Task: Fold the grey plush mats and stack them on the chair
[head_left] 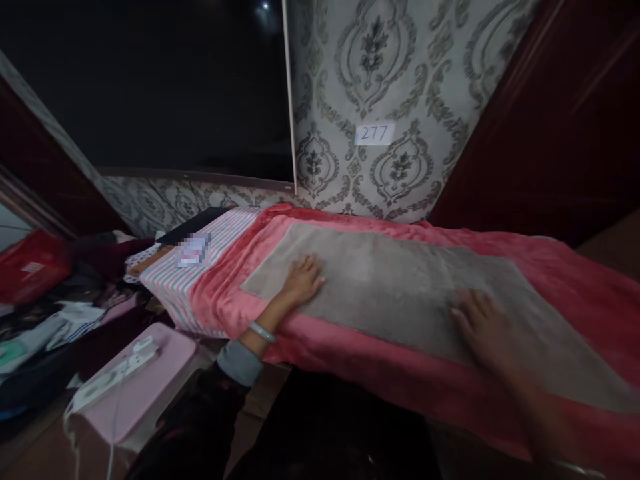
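a: where does the grey cloth (380, 293) lie against the fingers?

b: directly under the left ones; the left hand (303, 280) rests palm down near the cloth's left end, fingers a little spread on the fabric; the right hand (485, 330) is at the right half, by the near edge, fingers stretched out and slightly apart; blur keeps me from telling how firmly they touch.

a: and beneath the cloth?

b: a pinkish-red blanket (560, 273); it shows past the far, near and left edges; a striped cover (173, 283) appears beyond its left end.

a: any containers?

b: a red bag-like thing (35, 267) at far left, beside heaped clothes (75, 320); i cannot tell what it holds; nearer, a pink box-like piece (170, 343) carries a white power strip (117, 377) on top.

a: how does the cloth look?

b: long and roughly rectangular; plush, with paler patches around the middle; mostly flat, with faint ripples toward the far edge.
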### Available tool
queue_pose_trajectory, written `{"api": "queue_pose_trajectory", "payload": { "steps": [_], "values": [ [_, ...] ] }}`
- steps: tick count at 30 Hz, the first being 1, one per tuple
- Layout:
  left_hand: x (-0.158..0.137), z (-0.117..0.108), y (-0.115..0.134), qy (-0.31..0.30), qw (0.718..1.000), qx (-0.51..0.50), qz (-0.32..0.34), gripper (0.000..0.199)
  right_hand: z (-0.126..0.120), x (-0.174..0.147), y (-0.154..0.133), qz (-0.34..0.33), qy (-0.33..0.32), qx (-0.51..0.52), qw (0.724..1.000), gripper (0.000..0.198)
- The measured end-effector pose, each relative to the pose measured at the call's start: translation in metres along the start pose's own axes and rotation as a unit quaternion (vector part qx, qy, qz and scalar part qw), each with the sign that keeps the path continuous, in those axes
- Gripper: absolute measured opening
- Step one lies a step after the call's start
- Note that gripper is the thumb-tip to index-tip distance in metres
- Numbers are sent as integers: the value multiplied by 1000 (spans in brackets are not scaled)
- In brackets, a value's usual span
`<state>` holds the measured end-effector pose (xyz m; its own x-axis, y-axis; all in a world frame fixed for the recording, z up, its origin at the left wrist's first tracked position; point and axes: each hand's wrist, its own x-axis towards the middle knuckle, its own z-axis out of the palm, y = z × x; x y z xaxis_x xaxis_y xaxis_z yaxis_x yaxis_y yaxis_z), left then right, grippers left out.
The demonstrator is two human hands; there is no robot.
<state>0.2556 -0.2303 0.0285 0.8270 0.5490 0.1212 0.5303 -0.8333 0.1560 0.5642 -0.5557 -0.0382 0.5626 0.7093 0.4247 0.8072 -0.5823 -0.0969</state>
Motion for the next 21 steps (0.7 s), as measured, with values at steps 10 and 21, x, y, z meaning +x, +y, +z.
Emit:
{"api": "queue_pose_trajectory", "payload": {
  "steps": [10,21],
  "values": [
    [13,36,18,14,998,24,49,59,22,26,-37,14,-133,-36,990,60],
    [4,37,18,71,995,-37,52,45,45,102,-202,-287,-34,211,934,43]
  ]
}}
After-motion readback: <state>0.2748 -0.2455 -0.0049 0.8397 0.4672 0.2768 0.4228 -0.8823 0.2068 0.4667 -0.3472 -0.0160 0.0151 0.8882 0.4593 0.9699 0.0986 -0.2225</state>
